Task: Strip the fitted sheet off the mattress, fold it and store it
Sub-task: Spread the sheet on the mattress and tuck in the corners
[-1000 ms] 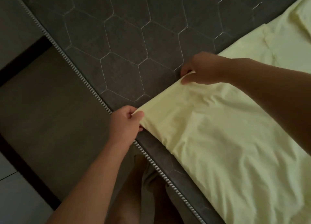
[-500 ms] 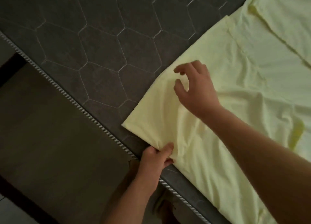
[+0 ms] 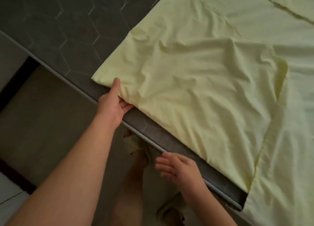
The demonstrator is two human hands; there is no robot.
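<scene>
The pale yellow fitted sheet (image 3: 195,81) lies rumpled and partly folded over on the dark grey mattress (image 3: 68,22) with hexagon quilting. One folded corner points left, near the mattress edge. My left hand (image 3: 113,105) pinches the sheet's near edge by that corner, thumb on top and fingers underneath. My right hand (image 3: 178,171) hovers over the mattress's near edge, fingers spread, holding nothing and apart from the sheet.
A striped rope piping (image 3: 68,79) runs along the mattress edge. Below it are the dark bed side and floor (image 3: 42,124), my legs and slippered feet (image 3: 136,146), and pale tiles (image 3: 10,195) at the lower left.
My right hand has left the sheet's far edge and drawn back to the near mattress edge. The left hand keeps its hold on the near edge. The view has shifted right.
</scene>
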